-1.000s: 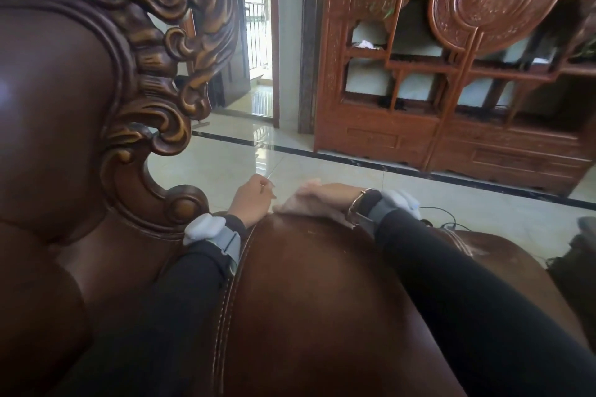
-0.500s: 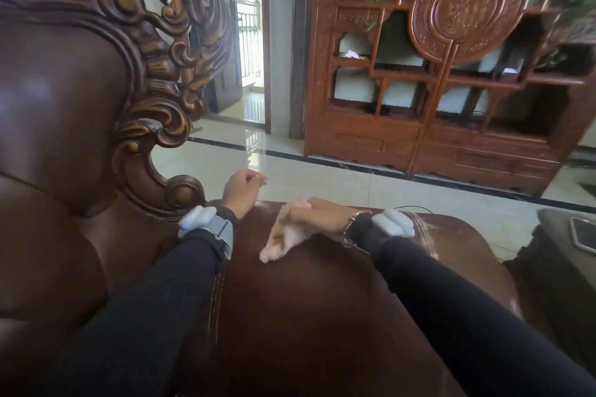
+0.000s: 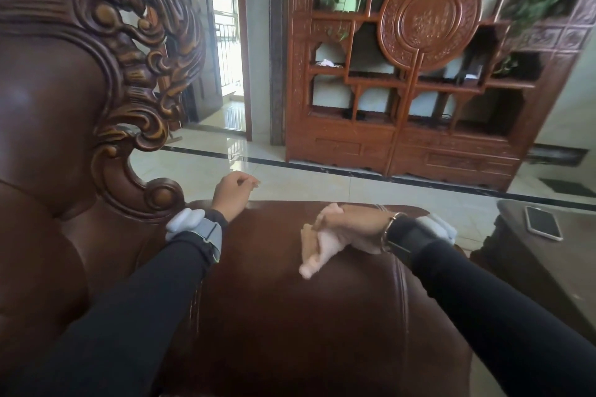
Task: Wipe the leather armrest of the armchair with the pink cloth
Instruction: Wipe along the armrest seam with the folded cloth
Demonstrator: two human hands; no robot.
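My right hand [image 3: 350,227] is closing its grip on the pink cloth [image 3: 317,250], fingers curled over the bunched fabric and pressing it onto the top of the leather armrest [image 3: 290,316]; a loose end of the cloth is trailing out below the fingers toward the near left, lying on the leather; the hand is sitting on the far right part of the armrest, just short of its stitched right seam. My left hand [image 3: 232,192] is resting at the far left corner of the armrest with its fingers folded into a loose fist, its grip holding nothing that I can see; it is well apart from the cloth. Both forearms are coming in from the near edge in black sleeves, each with a pale band at the wrist; the right wrist is also wearing a watch [image 3: 392,232]. To the left, the carved wooden scroll of the chair back [image 3: 135,80] is rising beside the left wrist. To the right, a dark table [image 3: 529,255] is standing near the armrest, and a phone [image 3: 543,222] is lying flat on it. Across the pale tiled floor [image 3: 290,184], a carved wooden cabinet [image 3: 419,74] is standing against the far wall, with potted plants on its upper shelves.
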